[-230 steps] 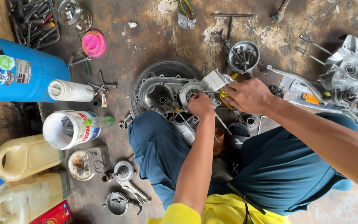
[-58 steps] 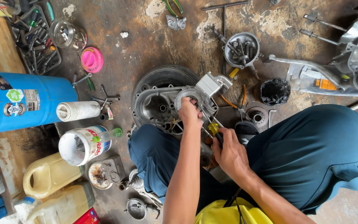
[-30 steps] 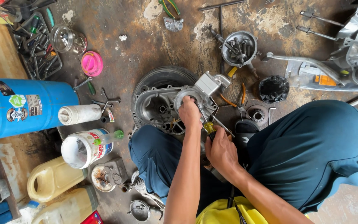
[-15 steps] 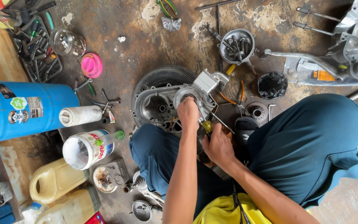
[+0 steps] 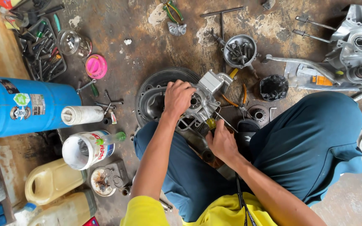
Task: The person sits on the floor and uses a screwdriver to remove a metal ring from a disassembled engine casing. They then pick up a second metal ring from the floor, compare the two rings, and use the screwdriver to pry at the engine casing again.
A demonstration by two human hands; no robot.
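A grey metal engine case (image 5: 197,104) lies on a dark round rubber ring (image 5: 147,90) on the floor in front of my knees. My left hand (image 5: 177,97) presses down on top of the case, fingers curled over it. My right hand (image 5: 222,141) is closed around a screwdriver with a yellow and black handle (image 5: 210,124), its tip pointing into the case's near edge. My legs in blue trousers frame the case on both sides.
A blue cylinder (image 5: 19,106) lies at the left, with a white roll (image 5: 82,115), a white bucket (image 5: 82,150) and yellow jugs (image 5: 51,181) near it. A bowl of parts (image 5: 240,51), pliers (image 5: 171,10), a pink lid (image 5: 96,66) and another engine case (image 5: 357,46) lie on the stained floor.
My right hand has drawn back from the top of the case to its near edge and now grips the screwdriver. My left hand stays on the case.
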